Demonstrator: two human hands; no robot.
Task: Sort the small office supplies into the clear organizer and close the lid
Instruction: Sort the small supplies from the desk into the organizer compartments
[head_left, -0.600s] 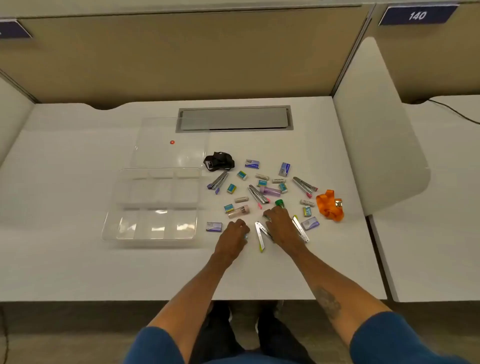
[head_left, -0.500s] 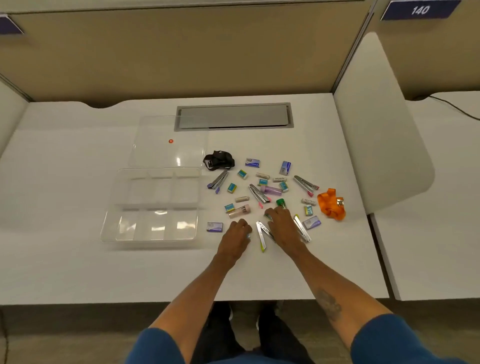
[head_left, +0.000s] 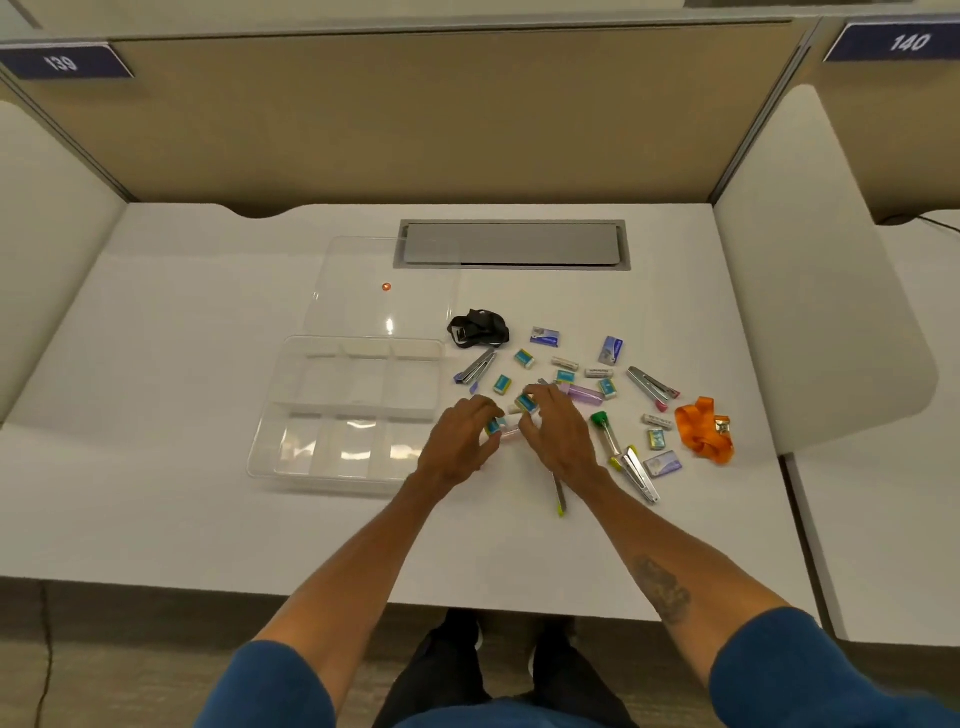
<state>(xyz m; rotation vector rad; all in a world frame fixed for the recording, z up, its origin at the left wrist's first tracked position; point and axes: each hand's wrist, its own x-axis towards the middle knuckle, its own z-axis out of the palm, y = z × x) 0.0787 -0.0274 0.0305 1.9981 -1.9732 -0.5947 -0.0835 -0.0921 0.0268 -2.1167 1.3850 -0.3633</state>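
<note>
The clear organizer sits open and empty on the desk, lid laid flat behind it, just left of both hands. The left hand, nearer, pinches a small teal box; the right hand pinches another. More supplies lie scattered rightward, an orange strap farthest.

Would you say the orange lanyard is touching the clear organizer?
Apart. The head view shows the orange lanyard far right, scattered supplies and bare table separating it from the clear organizer.
</note>
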